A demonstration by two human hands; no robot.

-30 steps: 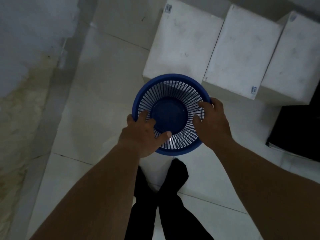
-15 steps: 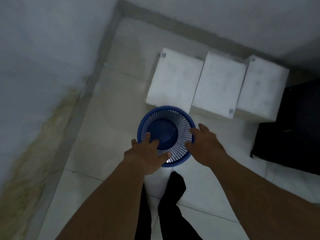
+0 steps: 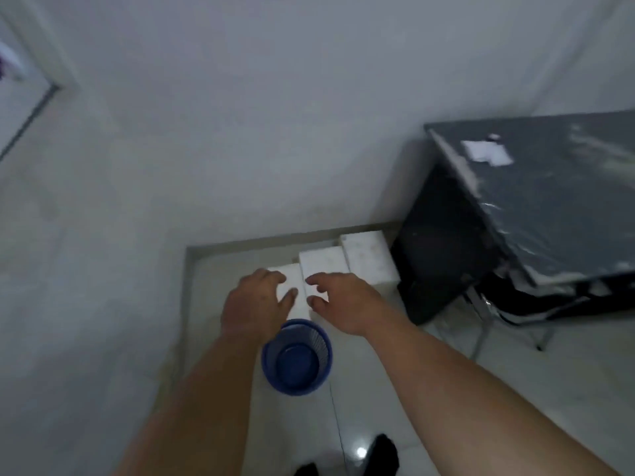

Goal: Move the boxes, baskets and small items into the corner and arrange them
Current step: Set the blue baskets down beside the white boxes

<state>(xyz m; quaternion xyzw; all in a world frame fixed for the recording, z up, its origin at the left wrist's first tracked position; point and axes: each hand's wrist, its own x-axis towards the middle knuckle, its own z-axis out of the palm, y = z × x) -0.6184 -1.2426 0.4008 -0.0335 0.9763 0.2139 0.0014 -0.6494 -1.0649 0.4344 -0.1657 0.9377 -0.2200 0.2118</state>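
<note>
A round blue mesh basket stands upright on the white floor in the corner, just in front of a row of three white boxes. My left hand hovers above the basket's far-left rim, fingers spread, holding nothing. Beside it, my right hand hangs to the right of and beyond the basket, also spread and free. Both hands partly cover the nearest two boxes. The frame is blurred by head motion.
Grey walls meet at the corner behind the boxes. A dark table with a white paper on top stands right of the boxes, its metal legs reaching the floor. My dark shoes show at the bottom.
Both hands let go of the basket rim and lifted away. The basket now rests on the floor. The view has risen and tilted up, showing the walls and table.
</note>
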